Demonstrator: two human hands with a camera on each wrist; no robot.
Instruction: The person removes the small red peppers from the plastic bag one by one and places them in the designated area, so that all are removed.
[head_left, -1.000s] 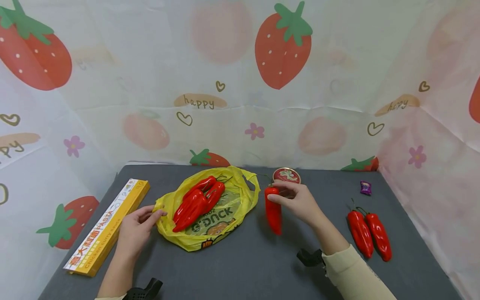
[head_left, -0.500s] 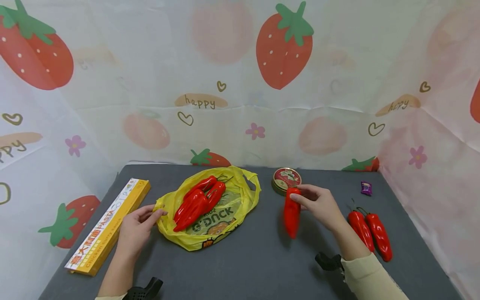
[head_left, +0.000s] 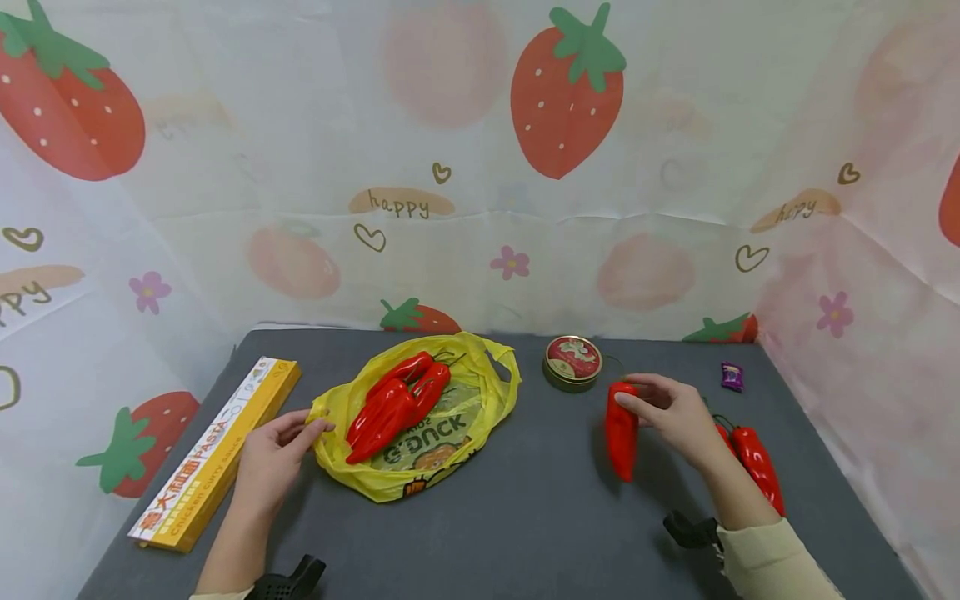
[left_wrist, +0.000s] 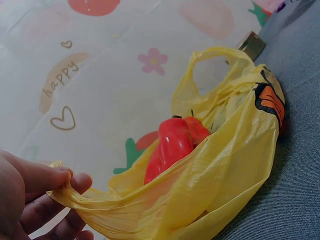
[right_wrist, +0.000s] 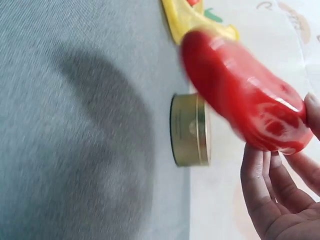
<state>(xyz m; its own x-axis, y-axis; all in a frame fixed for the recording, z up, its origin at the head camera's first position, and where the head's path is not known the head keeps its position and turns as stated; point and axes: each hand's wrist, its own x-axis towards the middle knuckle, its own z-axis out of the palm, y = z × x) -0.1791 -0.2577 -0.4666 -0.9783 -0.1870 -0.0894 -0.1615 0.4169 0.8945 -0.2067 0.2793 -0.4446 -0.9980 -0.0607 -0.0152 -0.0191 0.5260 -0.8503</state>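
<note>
My left hand [head_left: 276, 454] pinches the left rim of a yellow plastic bag [head_left: 341, 479] between thumb and fingers; the left wrist view shows the pinched edge pulled up. Several red chili peppers [head_left: 386, 417] lie inside the open bag. Right of the bag, my right hand [head_left: 675, 412] grips another red pepper [head_left: 621, 433] near its stem end, tip hanging down. That pepper [right_wrist: 245, 90] is off the table in the right wrist view, with its shadow on the cloth below. Two more red peppers [head_left: 757, 467] lie at the right, partly hidden behind my right forearm.
A round tin [head_left: 573, 364] with a red lid stands at the back, between bag and held pepper. A yellow and white pasta box [head_left: 217, 454] lies at the left. At the back right is a small purple wrapped candy [head_left: 732, 377]. A strawberry-print cloth [head_left: 465, 250] hangs behind the table.
My right hand has carried its pepper to the right, away from the bag and past the tin, which is now uncovered. My left hand keeps its place on the bag's rim.
</note>
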